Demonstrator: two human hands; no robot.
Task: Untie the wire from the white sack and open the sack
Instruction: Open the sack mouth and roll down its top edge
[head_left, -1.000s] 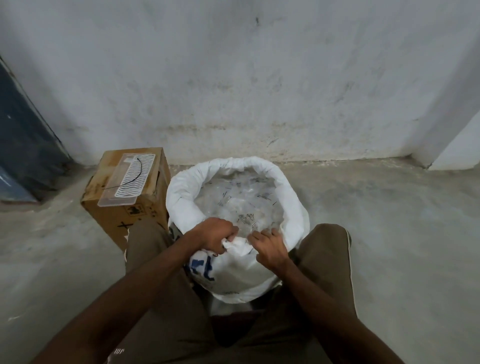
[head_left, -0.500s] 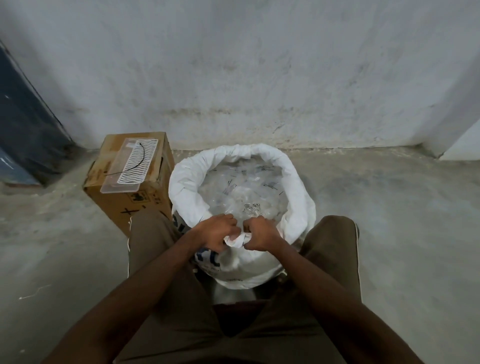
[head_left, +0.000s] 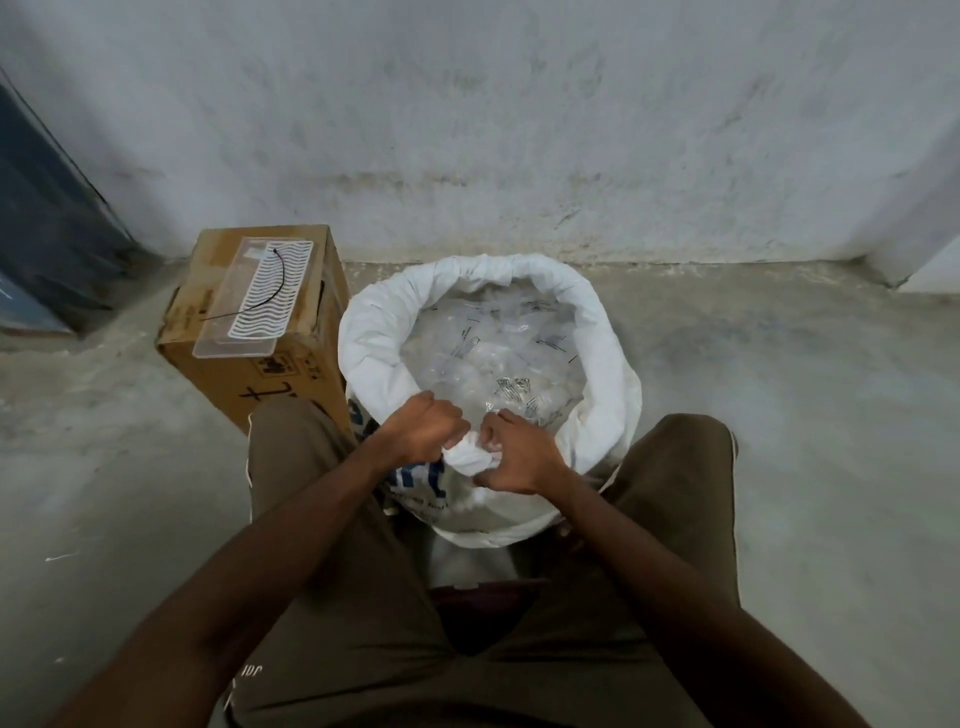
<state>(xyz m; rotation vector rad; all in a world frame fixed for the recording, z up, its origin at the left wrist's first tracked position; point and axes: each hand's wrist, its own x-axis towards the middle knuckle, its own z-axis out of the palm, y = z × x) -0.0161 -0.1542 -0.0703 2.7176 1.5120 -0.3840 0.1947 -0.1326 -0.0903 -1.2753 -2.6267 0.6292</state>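
The white sack (head_left: 608, 364) stands open on the floor between my knees, its mouth rolled down into a thick rim. Inside lie several clear plastic packets (head_left: 493, 358) with dark print. My left hand (head_left: 423, 428) and my right hand (head_left: 517, 454) both grip the near part of the rolled rim, close together, with a bunch of white fabric between them. A thin black wire (head_left: 270, 288) lies loose on a clear plastic piece on top of the cardboard box, apart from the sack.
A brown cardboard box (head_left: 291, 374) stands against the sack's left side, with a clear plastic piece (head_left: 254, 301) lying on top. A grey wall (head_left: 493, 130) runs behind. A dark panel (head_left: 47, 228) leans at the far left. Bare concrete floor (head_left: 805, 389) spreads to the right.
My right hand has moved left along the near rim toward my left hand, bunching the fabric between them. The view has shifted slightly.
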